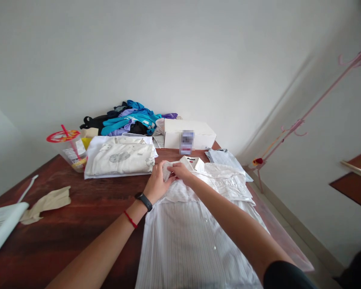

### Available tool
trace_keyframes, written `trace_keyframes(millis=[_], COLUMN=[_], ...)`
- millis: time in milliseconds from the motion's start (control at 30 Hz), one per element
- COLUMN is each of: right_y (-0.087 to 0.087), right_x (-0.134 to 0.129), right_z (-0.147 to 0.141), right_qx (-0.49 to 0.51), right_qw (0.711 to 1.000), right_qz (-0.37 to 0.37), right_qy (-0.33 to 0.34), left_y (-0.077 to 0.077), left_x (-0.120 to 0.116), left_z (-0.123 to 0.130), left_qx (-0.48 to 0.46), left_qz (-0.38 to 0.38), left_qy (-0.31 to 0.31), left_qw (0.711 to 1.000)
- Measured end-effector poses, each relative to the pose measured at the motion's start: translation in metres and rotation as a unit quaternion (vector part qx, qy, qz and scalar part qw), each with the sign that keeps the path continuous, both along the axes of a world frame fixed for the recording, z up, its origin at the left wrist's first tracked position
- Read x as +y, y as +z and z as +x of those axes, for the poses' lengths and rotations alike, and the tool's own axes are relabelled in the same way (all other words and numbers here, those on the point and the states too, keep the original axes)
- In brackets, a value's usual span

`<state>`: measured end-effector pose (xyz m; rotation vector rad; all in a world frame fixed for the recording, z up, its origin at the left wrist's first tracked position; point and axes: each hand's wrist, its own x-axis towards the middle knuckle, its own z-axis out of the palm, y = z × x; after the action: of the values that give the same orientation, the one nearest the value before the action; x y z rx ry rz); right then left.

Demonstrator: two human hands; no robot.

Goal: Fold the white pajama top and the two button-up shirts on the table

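Note:
A white striped button-up shirt (192, 245) lies spread on the dark wooden table, its collar (195, 162) at the far end. One sleeve is laid across the shirt's right side. At the shirt's upper left, my left hand (158, 180) is closed around a bunched part of the shirt, probably a cuff. My right hand (179, 171) pinches the same piece of cloth from the other side, its fingers close to those of my left hand. Some fingertips are hidden by the cloth.
Folded white clothes (123, 156) lie behind my left hand, beside a plastic cup (70, 150) with a straw. A clothes pile (132, 118) and a white box (189, 132) stand by the wall. Folded grey cloth (225, 157) sits right; a pink coat stand (313, 108) stands beyond.

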<state>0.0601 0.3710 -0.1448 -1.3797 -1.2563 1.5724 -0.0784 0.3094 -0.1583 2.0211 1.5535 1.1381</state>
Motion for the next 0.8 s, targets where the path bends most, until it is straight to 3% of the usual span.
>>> trace_keyframes(millis=[167,233,333,433,633,800], right_y=[-0.005,-0.005,-0.004,-0.002,-0.001,-0.005], right_x=[-0.008,-0.009,-0.010,-0.010,-0.009,-0.002], right_z=[0.009,0.012,0.013,0.014,0.013,0.014], right_qx=[0.089,0.117,0.145,0.159,0.151,0.096], right_qw=[0.995,0.991,0.987,0.984,0.983,0.989], right_qz=[-0.010,-0.021,-0.043,-0.058,-0.073,-0.056], right_qy=[-0.050,-0.056,-0.054,-0.058,-0.070,-0.097], left_y=[0.016,0.022,0.029,0.030,0.027,0.050], left_x=[0.002,0.000,-0.012,-0.028,-0.057,-0.091], left_z=[-0.012,-0.017,-0.019,-0.014,0.000,0.017], left_qx=[-0.033,-0.038,-0.058,-0.048,0.006,0.154], left_qz=[-0.135,-0.197,-0.275,-0.274,-0.254,-0.218], left_qy=[0.032,-0.005,-0.111,-0.172,-0.085,-0.076], left_qw=[0.990,0.980,0.953,0.945,0.964,0.961])
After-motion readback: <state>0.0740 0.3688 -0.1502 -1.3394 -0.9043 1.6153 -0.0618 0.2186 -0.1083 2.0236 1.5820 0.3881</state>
